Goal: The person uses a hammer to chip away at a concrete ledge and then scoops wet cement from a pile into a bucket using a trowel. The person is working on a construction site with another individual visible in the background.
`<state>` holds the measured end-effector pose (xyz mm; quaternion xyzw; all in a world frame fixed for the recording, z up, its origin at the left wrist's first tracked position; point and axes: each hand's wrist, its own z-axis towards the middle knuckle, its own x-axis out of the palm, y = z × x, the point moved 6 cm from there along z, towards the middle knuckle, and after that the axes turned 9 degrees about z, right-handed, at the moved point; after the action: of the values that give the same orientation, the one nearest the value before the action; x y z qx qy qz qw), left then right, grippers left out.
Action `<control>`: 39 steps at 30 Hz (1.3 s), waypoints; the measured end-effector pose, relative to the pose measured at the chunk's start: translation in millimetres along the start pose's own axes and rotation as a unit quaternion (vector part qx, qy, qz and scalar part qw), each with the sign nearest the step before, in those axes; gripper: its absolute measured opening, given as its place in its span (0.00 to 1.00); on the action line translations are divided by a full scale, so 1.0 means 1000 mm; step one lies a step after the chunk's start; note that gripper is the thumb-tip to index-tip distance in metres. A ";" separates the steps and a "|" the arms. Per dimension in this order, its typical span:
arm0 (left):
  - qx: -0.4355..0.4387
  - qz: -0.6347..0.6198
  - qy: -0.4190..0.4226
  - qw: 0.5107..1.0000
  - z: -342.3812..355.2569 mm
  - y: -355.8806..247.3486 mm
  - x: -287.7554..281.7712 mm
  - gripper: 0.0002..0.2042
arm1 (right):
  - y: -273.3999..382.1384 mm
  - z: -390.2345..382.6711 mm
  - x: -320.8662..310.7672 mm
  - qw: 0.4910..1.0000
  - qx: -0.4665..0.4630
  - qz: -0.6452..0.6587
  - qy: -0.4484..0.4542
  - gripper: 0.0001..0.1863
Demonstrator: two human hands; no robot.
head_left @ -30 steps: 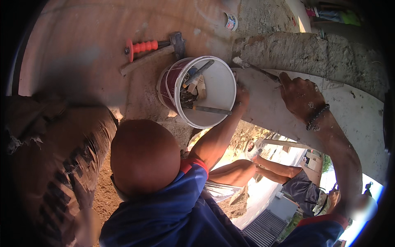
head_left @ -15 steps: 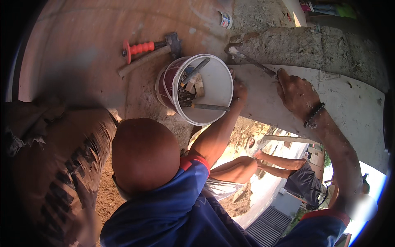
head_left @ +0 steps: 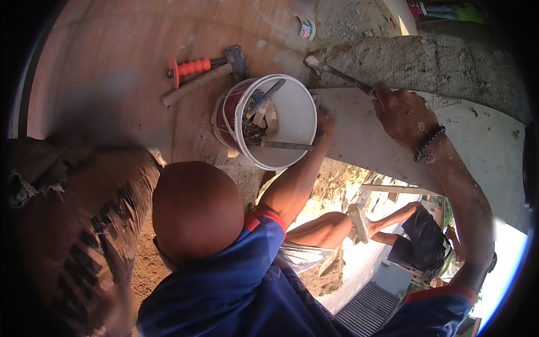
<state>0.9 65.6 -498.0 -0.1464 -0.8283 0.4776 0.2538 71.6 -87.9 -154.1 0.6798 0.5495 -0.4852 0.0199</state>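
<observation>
My right hand [head_left: 405,115], a dark bead bracelet at its wrist, is closed round the handle of a slim trowel [head_left: 343,76]. The tool's mortar-smeared tip rests at the left end of a rough mortar ledge [head_left: 393,59]. Below the ledge lies a flat pale board [head_left: 387,135], and my right hand is above it. My left hand [head_left: 325,121] is at the board's left end, right beside a maroon bucket [head_left: 227,121] with a white inside. The bucket's rim hides most of its fingers. Hand tools and wooden pieces [head_left: 269,115] are in the bucket.
A hammer [head_left: 236,63] and a chisel with a red guarded grip [head_left: 193,66] lie left of the bucket. A small white cup [head_left: 306,28] stands at the top. A torn brown sack [head_left: 84,224] fills the lower left. At lower right is another person in dark shorts [head_left: 418,241].
My right hand and the trowel have shifted slightly up and to the left along the ledge. The other person's legs have moved. My left hand has stayed nearly in place.
</observation>
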 end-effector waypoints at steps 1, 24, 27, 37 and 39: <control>0.009 0.005 -0.051 0.999 0.033 0.009 -0.040 0.33 | 0.023 0.018 -0.006 0.998 -0.034 0.053 -0.012 0.11; -0.053 -0.122 -0.041 0.990 0.046 0.020 -0.023 0.28 | 0.006 -0.001 0.015 0.997 0.027 0.073 0.016 0.11; -0.039 -0.060 0.007 0.997 0.010 0.010 0.001 0.28 | -0.033 -0.001 0.065 0.998 0.036 -0.030 0.052 0.10; 0.000 0.029 -0.006 1.000 0.006 -0.007 -0.012 0.29 | -0.025 0.010 0.057 0.998 -0.032 -0.054 -0.004 0.11; 0.014 0.052 -0.026 0.998 0.009 -0.012 -0.021 0.28 | -0.008 0.010 0.046 0.999 -0.039 -0.020 -0.012 0.11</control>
<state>13.6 42.6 -497.1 -0.1734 -0.8189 0.5056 0.2090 55.7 -57.0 -186.8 0.6615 0.5812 -0.4721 0.0433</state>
